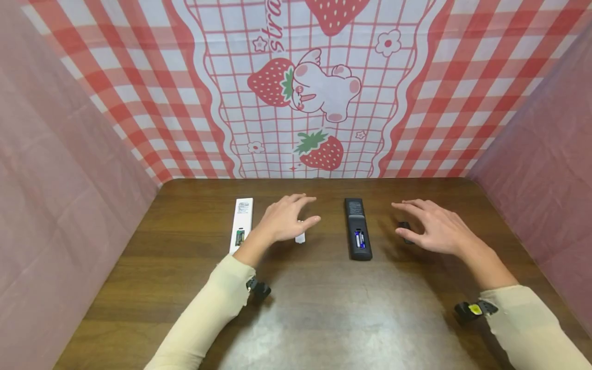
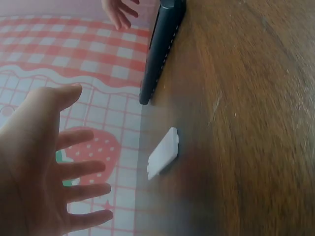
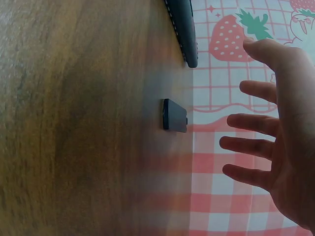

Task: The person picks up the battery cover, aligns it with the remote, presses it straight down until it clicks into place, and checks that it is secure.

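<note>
My left hand (image 1: 288, 218) hovers over the table with fingers spread, holding nothing. Under it lies a small white battery cover (image 2: 164, 153), partly hidden by the hand in the head view. A white remote control (image 1: 242, 216) lies back-up to its left, its battery compartment uncovered and its lower end behind my wrist. Between the hands lies a black remote control (image 1: 357, 226), also back-up, with batteries (image 1: 359, 239) in its bare compartment. My right hand (image 1: 435, 226) is raised with straight fingers above a small black battery cover (image 3: 175, 116) and touches nothing.
The brown wooden table (image 1: 319, 313) ends at a red-and-white checked cloth backdrop (image 1: 194, 103) with strawberry prints. Pink cloth hangs at both sides. A dark camera mount is strapped at each sleeve cuff.
</note>
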Tool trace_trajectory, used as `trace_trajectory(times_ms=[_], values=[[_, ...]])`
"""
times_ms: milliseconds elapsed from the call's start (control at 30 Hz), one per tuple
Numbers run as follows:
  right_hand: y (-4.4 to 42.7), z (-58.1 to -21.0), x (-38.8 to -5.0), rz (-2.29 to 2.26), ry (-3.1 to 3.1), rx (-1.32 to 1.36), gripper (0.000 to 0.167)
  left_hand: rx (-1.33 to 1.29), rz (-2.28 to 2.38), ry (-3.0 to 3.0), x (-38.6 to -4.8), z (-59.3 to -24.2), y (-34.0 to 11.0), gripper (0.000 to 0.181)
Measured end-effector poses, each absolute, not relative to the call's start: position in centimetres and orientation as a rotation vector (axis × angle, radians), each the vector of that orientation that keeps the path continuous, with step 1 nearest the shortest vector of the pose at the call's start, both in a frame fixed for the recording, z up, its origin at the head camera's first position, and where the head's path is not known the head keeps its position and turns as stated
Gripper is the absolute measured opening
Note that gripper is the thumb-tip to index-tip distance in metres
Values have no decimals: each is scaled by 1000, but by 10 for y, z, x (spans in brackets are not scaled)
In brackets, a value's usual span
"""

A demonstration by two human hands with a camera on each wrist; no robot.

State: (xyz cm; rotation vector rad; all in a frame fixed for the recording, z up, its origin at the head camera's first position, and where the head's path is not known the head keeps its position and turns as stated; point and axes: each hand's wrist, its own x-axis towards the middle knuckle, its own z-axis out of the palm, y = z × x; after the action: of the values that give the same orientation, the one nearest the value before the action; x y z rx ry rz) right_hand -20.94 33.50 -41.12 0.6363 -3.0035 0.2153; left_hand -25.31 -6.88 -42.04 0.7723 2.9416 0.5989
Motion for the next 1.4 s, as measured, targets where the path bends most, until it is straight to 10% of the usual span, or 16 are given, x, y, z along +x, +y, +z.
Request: trace_trajectory(times_ms=[1400], values=[[336,-424,-210,221,-3009,657,57,638,760,2929,-259,-438,-18,63]])
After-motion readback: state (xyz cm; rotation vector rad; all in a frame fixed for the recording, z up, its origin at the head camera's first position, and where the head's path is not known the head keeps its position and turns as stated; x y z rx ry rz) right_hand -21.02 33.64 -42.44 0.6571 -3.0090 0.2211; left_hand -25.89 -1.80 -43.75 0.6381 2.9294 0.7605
